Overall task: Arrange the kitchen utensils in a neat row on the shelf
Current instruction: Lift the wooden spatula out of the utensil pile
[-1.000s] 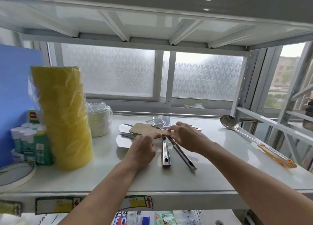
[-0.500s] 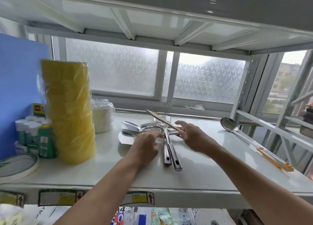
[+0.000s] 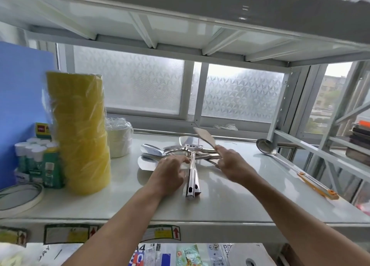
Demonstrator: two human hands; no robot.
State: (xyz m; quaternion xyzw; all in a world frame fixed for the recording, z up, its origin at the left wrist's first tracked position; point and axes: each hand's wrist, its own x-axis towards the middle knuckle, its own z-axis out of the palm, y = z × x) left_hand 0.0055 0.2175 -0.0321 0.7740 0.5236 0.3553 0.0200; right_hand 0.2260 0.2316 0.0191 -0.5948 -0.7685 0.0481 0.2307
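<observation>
Gripped by its handle in the right hand (image 3: 232, 165), the wooden spatula (image 3: 205, 137) is judged light and stiff — the steel utensils (image 3: 192, 165) are pressed under the open left hand (image 3: 170, 172), likely slippery.

Wrapped yellow tape stack (image 3: 80, 131) stands beside white bottles (image 3: 34, 151).
</observation>
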